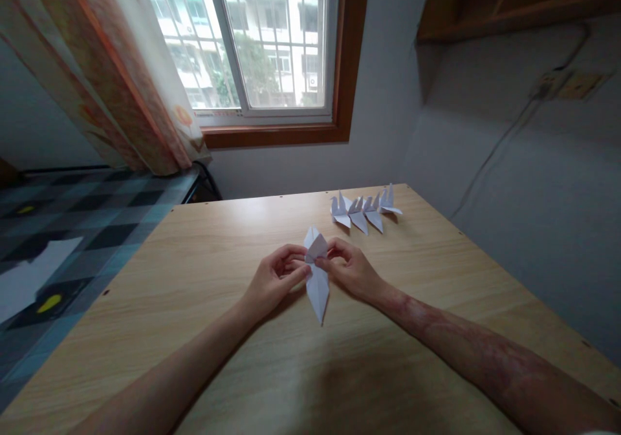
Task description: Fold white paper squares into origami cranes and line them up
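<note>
A partly folded white origami paper [318, 289] is held between my two hands over the middle of the wooden table. Its long pointed end faces me, and a shorter folded flap stands at the far end. My left hand [277, 270] pinches its left edge between thumb and fingers. From the other side, my right hand [353, 267] grips the right edge, with the thumb pressed on the paper's middle. Beyond my right hand stands a row of several finished white paper cranes [365, 214], close together with wings spread.
The wooden table [218, 357] reaches to the wall below a barred window [276, 47]. At left is a checked-cloth surface [145, 197] with white paper sheets [36, 276] and a curtain [121, 66] above. A cable [495, 147] hangs from a socket at right.
</note>
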The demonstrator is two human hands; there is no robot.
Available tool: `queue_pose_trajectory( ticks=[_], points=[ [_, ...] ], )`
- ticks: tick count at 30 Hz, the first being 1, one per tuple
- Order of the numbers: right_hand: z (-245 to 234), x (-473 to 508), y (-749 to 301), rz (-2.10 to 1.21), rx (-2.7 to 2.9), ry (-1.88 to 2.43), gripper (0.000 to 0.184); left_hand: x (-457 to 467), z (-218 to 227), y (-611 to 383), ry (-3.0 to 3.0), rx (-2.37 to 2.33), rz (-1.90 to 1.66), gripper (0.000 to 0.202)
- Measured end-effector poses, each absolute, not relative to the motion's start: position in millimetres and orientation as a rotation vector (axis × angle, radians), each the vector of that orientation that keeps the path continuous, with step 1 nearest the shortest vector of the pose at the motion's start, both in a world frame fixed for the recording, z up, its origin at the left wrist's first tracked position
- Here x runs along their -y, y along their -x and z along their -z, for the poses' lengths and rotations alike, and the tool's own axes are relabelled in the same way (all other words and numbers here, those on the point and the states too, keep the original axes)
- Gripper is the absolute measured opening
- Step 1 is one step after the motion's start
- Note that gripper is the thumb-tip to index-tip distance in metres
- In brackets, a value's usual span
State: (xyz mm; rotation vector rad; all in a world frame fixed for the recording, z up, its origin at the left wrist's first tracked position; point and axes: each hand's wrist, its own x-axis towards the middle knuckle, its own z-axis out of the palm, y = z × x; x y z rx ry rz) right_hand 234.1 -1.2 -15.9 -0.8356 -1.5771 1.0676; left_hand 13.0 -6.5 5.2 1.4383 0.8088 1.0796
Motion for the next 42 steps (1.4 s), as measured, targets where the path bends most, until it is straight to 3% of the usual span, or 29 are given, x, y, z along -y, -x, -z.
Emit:
queue_pose_trajectory(
  ticks=[10, 17, 25, 28, 33, 38, 42],
  points=[
    [18.6, 1.3, -229.8, -1.192, 1.485, 0.705, 0.039, 6.0, -2.6, -16.4, -1.368, -0.788, -1.107, 0.043],
    [19.4, 4.8, -232.3, -1.056, 1.560, 0.740, 0.033, 1.8, -1.3, -14.3, -1.532, -0.852, -1.193, 0.032],
    [19.3, 6.6, -231.8, -0.848, 1.714, 0.746, 0.072, 0.4, -4.2, -11.6, -1.483, -0.884, -1.209, 0.036],
    [18.4, 5.9, -232.1, -0.813, 1.714, 0.764, 0.061, 2.8, -2.4, -12.9, -1.460, -0.818, -1.170, 0.048],
    [14.1, 5.2, -234.6, -0.687, 1.737, 0.774, 0.026, 5.5, 0.3, -13.2, -1.605, -0.880, -1.205, 0.035],
    [11.3, 8.4, -237.6, -0.606, 1.746, 0.765, 0.019, 4.9, -4.1, -10.7, -1.946, -0.958, -1.348, 0.011],
    [9.2, 10.4, -237.6, -0.565, 1.736, 0.777, 0.016, 7.1, -9.8, -11.5, -1.981, -0.956, -1.399, 0.012]
  ],
)
